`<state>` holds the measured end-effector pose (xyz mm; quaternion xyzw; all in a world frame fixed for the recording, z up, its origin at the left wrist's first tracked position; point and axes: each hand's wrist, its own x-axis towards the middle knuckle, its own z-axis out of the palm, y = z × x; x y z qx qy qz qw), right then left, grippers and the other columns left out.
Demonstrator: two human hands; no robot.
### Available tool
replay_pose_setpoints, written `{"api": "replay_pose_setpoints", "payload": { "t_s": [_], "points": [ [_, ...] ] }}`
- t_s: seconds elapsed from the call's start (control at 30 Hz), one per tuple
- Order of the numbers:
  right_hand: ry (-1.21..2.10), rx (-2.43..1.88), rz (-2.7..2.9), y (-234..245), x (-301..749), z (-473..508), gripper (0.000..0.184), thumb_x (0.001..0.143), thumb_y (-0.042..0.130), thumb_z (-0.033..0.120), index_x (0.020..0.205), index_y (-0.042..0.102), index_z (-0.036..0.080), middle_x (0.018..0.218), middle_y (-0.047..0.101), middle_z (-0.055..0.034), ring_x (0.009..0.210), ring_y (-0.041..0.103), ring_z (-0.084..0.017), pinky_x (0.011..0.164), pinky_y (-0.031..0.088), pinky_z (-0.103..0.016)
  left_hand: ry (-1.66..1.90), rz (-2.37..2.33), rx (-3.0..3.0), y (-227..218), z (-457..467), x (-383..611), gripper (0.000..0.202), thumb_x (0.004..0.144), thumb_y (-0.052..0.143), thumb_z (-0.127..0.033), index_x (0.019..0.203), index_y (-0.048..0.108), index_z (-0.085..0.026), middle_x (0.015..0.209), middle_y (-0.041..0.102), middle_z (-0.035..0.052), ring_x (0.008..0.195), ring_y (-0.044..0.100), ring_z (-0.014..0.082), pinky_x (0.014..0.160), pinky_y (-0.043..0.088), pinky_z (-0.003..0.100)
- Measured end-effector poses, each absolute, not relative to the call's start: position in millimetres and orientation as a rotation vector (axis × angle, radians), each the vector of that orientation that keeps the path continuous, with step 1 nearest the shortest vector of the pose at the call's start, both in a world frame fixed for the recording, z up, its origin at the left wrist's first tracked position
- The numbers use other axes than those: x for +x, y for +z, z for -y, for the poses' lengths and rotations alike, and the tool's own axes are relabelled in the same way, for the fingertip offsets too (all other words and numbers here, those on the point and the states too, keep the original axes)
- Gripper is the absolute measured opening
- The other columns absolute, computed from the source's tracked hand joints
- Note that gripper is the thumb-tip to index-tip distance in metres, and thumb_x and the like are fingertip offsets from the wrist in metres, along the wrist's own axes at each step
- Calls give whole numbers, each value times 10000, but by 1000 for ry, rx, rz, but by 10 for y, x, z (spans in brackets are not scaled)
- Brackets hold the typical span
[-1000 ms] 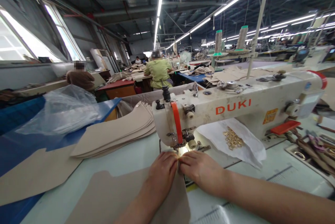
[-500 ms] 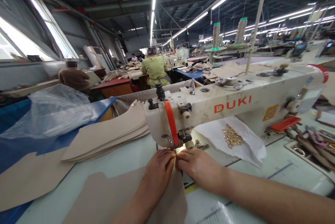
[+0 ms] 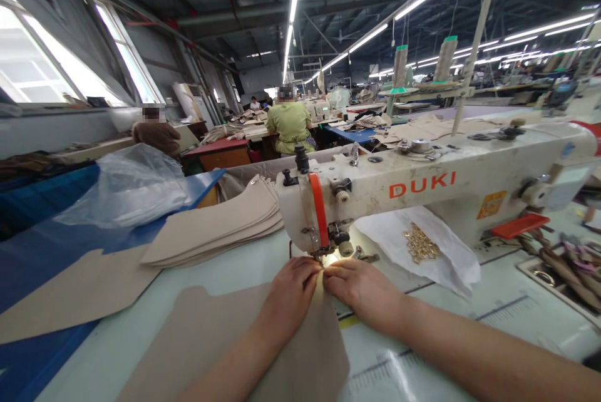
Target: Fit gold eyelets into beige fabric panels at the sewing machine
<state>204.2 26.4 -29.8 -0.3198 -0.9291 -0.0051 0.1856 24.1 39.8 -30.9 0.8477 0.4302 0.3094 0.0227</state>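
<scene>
A beige fabric panel lies flat on the pale table, its upper edge running under the lit needle area of a white sewing machine with an orange stripe. My left hand rests on the panel with fingers closed on its edge, just left of the presser foot. On the other side my right hand is closed too, thumb and fingers pinching at the same edge. The fingertips of both hands almost meet in front of the needle. They hide whatever small piece may be between them.
Stacked beige panels lie left of the machine, another panel nearer me. Gold metal clasps sit on white paper under the machine arm. A tray of straps stands at right. Clear plastic covers part of a blue table. People sit further back.
My view has turned slightly left, so the machine and hands appear shifted right. Both hands keep their place at the needle, with the panel still beneath them.
</scene>
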Motion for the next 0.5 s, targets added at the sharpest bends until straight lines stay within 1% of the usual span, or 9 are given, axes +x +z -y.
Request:
{"api": "replay_pose_setpoints", "payload": {
  "t_s": [0.1, 0.27, 0.5],
  "points": [
    [-6, -856, 2617, -291, 2072, -222, 122, 907, 515, 175, 961, 612, 123, 978, 632, -83, 1039, 535, -179, 943, 409, -307, 947, -1289, 2704, -299, -337, 223, 196, 852, 456, -140, 899, 646, -156, 928, 677, 70, 892, 619, 190, 825, 533, 354],
    [28, -773, 2620, -279, 2087, -186, 130, 907, 517, 187, 959, 622, 129, 1010, 634, -88, 1032, 547, -176, 943, 410, -302, 851, -1275, 2823, -292, -233, 182, 262, 901, 402, -166, 1065, 604, -130, 1054, 661, 92, 1000, 601, 194, 906, 510, 373],
    [93, -755, 2656, -219, 2078, -183, 118, 884, 544, 157, 953, 624, 103, 1028, 632, -82, 1023, 556, -173, 941, 417, -279, 745, -1302, 2897, -343, -233, 145, 307, 914, 359, -173, 1082, 611, -119, 1103, 656, 108, 1034, 608, 198, 921, 511, 379]
  ]
}}
